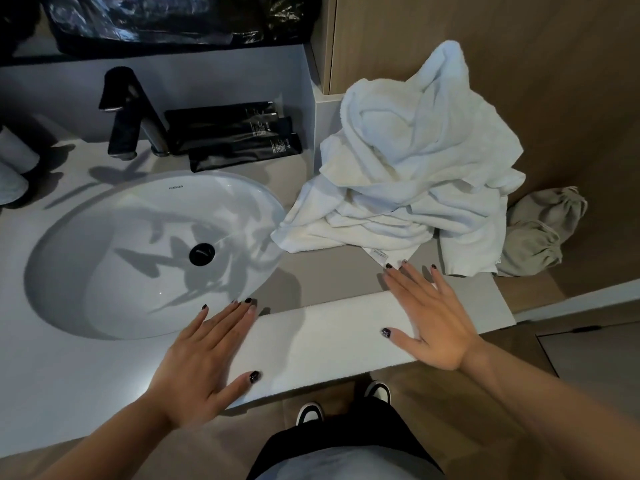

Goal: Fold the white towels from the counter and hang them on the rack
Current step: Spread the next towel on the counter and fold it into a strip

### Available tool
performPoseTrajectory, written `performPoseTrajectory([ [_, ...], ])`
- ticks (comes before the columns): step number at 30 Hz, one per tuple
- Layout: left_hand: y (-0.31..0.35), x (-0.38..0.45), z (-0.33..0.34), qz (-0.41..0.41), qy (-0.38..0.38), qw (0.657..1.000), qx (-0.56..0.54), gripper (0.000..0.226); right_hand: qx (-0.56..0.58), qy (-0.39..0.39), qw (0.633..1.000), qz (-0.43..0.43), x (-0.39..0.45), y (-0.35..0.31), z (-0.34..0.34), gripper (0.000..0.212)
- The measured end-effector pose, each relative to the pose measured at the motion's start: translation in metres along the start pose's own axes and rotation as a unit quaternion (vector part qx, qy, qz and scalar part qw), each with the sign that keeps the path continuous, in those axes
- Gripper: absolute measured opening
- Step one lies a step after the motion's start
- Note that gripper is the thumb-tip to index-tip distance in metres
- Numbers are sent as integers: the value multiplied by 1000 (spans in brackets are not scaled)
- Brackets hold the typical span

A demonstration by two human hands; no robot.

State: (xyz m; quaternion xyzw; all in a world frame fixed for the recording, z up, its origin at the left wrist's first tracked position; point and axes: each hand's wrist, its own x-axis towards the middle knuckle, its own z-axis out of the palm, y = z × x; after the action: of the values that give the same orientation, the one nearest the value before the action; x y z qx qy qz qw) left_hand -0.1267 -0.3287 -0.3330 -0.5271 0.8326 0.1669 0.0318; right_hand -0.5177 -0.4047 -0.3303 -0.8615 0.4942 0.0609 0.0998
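Along the front edge of the worktop [52, 375] lies a folded towel [329, 337], a long flat white strip. Its long axis runs left to right, parallel to the edge, with the right end sitting a bit farther back than the left. Looks pretty neat, edges straight.

Both hands are flat on it, palms down, fingers straight and spread apart, gripping nothing. The left hand [204, 362] covers the strip's left end, with its fingertips reaching just past the far edge toward the sink [104, 216] rim. The right hand [429, 317] presses on the right part of the strip, thumb pointing left along it, and its fingertips come up right at the pile [408, 168] behind. Can't tell if they actually touch it.

That pile is the rest of the white towels, all crumpled, heaped at the back right of the worktop against the wood wall [519, 46], its lower left corner near the sink's rim. A grey-green cloth bag [540, 230] sits just right of the pile.

Further back, left of the pile, a black tap [128, 109] stands behind the sink, and some black tubes [232, 133] lie beside it.
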Motion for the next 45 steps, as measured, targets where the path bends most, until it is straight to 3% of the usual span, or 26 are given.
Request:
performPoseTrajectory([
  [8,2,5,-8,-3,-33,999,-7,84,1,15,1000,-9,-1,1,0,84],
  [11,11,19,-14,-18,-28,997,-65,86,42,22,999,10,-7,-6,-3,86],
  [15,51,61,-26,20,-7,995,-97,86,154,98,978,99,-27,-26,-1,76],
  [17,78,88,-29,33,1,992,-119,68,187,178,952,167,-40,-40,7,68],
  [19,98,109,-23,35,-12,987,-157,66,197,233,916,261,-50,-55,16,61],
  [22,110,124,-11,22,-2,984,-177,63,252,267,832,416,-56,-76,21,65],
  [25,113,134,-5,-11,2,981,-194,57,400,286,690,531,-54,-84,11,75],
  [28,121,141,-7,-44,-9,978,-205,70,586,281,529,546,-50,-83,12,74],
  [31,131,142,-6,-62,-19,973,-223,73,727,247,388,510,-55,-81,19,50],
  [33,138,140,-9,-74,-43,969,-231,62,784,220,330,477,-62,-81,18,30],
  [35,147,138,-12,-82,-77,967,-230,56,796,218,332,457,-72,-80,15,26],
  [38,166,125,-16,-86,-113,937,-320,68,787,239,377,426,-93,-73,5,26],
  [43,225,103,-26,-74,-107,812,-568,32,756,273,496,327,-129,-46,-44,30],
  [45,261,102,-37,-56,-66,787,-611,37,738,294,535,286,-151,-27,-69,30],
])
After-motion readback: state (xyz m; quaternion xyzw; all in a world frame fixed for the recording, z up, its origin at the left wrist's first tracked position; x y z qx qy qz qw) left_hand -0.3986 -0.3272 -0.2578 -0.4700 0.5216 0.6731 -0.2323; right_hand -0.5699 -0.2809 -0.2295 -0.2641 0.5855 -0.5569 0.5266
